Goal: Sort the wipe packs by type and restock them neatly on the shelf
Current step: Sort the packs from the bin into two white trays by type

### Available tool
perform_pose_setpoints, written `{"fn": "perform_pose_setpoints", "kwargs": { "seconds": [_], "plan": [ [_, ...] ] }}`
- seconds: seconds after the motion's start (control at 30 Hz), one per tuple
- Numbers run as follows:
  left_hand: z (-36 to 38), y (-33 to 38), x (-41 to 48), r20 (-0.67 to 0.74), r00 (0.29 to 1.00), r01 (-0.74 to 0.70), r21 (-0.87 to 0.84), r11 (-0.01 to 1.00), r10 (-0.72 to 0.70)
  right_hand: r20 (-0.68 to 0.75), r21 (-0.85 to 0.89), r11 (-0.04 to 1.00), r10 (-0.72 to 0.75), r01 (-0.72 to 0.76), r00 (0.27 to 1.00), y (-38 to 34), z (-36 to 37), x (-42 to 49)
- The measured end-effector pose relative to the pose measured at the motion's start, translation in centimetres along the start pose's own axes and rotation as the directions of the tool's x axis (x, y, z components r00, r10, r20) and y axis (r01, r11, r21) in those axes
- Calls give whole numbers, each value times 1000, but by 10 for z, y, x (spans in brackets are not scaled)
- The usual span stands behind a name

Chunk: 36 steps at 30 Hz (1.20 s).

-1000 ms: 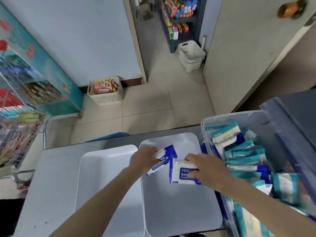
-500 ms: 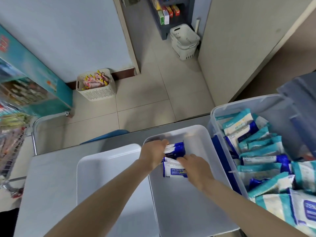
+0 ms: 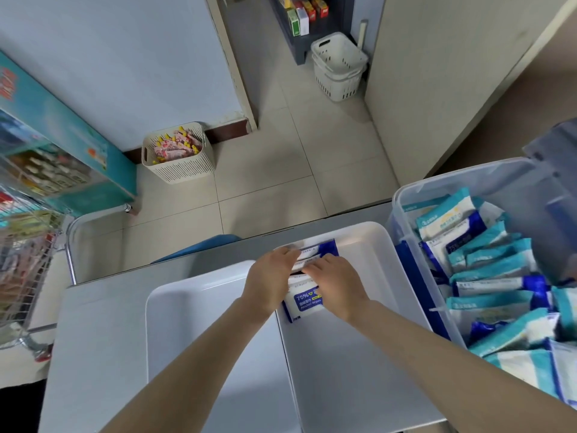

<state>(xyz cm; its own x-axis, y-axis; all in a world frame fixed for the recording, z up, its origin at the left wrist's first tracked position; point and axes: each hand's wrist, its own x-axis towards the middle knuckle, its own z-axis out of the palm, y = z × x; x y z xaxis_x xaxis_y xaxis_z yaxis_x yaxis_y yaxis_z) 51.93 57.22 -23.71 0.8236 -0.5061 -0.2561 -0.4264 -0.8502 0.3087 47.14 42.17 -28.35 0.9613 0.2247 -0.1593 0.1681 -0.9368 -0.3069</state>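
Several blue-and-white alcohol wipe packs (image 3: 307, 300) stand in a row at the far left corner of the right white tray (image 3: 368, 354). My left hand (image 3: 270, 281) presses on the left ends of the packs. My right hand (image 3: 338, 281) lies on their tops from the right. The nearest pack shows a "75%" label. To the left, a second white tray (image 3: 199, 332) holds nothing. At the right, a clear plastic bin (image 3: 468, 179) is full of mixed teal-and-white wipe packs (image 3: 487, 267) and blue ones.
Both trays and the bin rest on a grey table (image 3: 93, 339). A wire cart (image 3: 25, 270) stands at the left. On the tiled floor are a cream basket of pink items (image 3: 178, 154) and stacked white baskets (image 3: 338, 67) by a product shelf (image 3: 301, 17).
Both hands carried blue packs forward into the far corner of the right tray and now press them together in a row. The view has shifted so the bin shows further right.
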Motion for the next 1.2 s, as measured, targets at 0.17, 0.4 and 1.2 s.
{"fn": "perform_pose_setpoints", "kwargs": {
  "seconds": [0.17,0.4,1.2],
  "plan": [
    [-4,13,-15,-41,991,125,-95,988,-130,-52,52,997,63,-61,997,2,-11,-18],
    [1,56,-41,-54,956,261,-297,919,-289,-225,185,978,132,-91,965,7,-53,-76],
    [33,303,86,3,995,-98,-131,987,99,-53,344,775,579,-529,814,215,-128,-185]
  ]
}}
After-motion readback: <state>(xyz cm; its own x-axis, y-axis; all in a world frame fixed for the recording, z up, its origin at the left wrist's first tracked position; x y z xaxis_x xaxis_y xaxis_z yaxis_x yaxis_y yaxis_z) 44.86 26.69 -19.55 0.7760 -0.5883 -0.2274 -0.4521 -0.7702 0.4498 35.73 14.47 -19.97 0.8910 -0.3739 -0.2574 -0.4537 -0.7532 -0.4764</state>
